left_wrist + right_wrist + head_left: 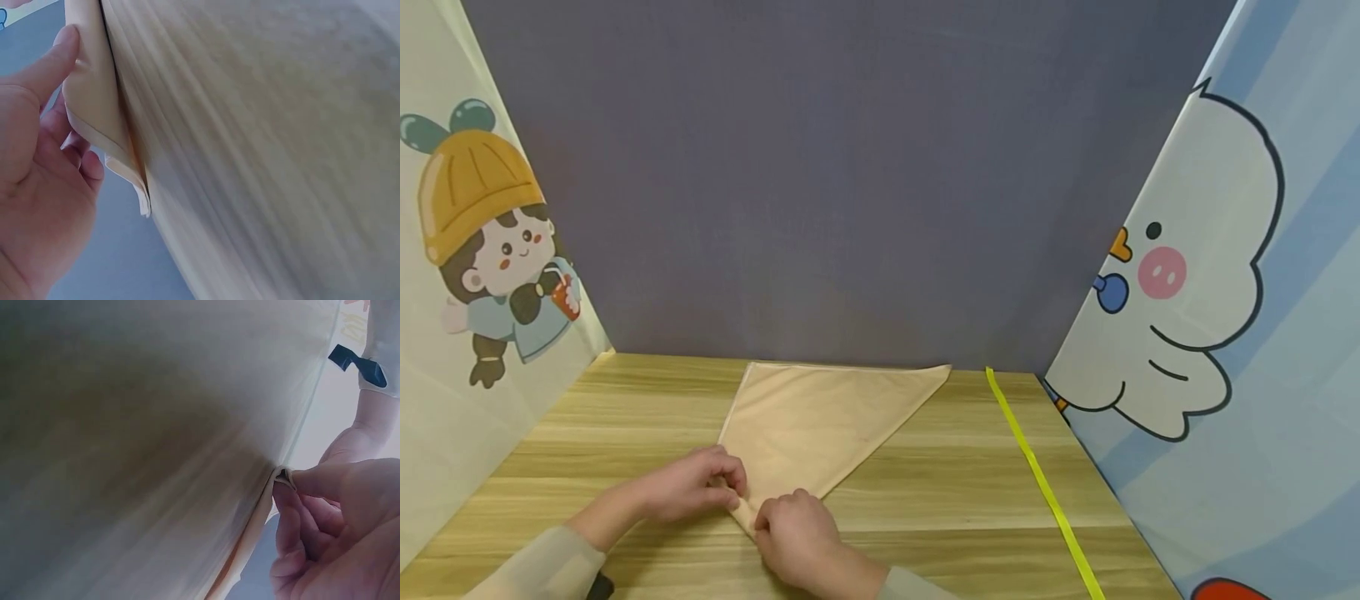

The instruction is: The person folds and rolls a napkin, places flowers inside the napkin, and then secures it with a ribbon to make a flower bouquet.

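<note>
A thin beige cloth [820, 425] lies on the wooden table, its far edge along the back and a point at the far right. Its near corner is turned over into a narrow fold. My left hand [692, 483] pinches the left end of this fold; in the left wrist view the thumb of the left hand [50, 162] presses the folded cloth [90, 75] with fingers behind it. At the fold's right end, my right hand [801, 533] grips the cloth. Close up, the right hand [350, 519] pinches a small rolled end between thumb and forefinger.
A yellow strip [1041, 483] runs from back to front along the table's right side. Dark grey panel [850, 183] stands behind the table. Printed cartoon walls flank it left [445, 433] and right [1210, 200]. A dark strap [356, 364] shows at the left sleeve.
</note>
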Demonstrator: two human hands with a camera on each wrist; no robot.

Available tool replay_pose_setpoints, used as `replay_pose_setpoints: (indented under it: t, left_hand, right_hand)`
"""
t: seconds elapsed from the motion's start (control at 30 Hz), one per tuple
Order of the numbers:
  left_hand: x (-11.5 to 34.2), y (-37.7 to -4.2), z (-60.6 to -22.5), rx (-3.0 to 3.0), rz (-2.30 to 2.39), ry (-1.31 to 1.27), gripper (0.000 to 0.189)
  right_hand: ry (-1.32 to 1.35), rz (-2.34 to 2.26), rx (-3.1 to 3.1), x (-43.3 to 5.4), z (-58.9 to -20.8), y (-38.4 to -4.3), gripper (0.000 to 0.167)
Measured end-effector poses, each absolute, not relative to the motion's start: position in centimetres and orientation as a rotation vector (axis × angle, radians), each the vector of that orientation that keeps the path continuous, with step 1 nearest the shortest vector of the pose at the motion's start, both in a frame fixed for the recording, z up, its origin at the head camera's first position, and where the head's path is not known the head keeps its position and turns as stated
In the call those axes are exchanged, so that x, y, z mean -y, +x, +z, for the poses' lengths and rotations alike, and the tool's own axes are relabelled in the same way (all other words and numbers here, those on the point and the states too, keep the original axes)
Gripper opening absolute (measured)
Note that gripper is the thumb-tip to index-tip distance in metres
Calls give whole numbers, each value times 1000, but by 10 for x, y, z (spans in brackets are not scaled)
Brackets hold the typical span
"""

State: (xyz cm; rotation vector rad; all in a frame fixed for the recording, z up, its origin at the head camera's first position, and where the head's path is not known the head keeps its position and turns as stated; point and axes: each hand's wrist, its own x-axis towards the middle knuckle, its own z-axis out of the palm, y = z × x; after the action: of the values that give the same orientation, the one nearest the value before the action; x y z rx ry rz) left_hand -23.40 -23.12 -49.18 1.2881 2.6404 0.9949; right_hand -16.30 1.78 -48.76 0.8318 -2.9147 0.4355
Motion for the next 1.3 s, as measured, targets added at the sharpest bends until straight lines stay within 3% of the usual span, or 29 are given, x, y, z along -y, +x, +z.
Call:
replay_pose_setpoints:
  t: [0.6, 0.83, 0.97, 1.07, 1.3]
  left_hand:
    - [224, -246, -497, -2735, 914, 1433, 9]
    - [227, -243, -494, -2694, 854, 1484, 15]
    - [228, -242, -492, -2661, 863, 1443, 22]
    - [228, -242, -491, -2678, 839, 1433, 15]
    - [226, -243, -490, -2665, 867, 1418, 7]
  right_hand:
    - [874, 786, 2972, -28, -485, -176, 10]
    - [728, 1105, 3041, -30, -487, -181, 7]
    - [691, 996, 3107, -29, -484, -179, 16]
    - [707, 788, 3124, -26, -483, -178, 21]
    - [659, 789, 3113, -27, -485, -178, 10]
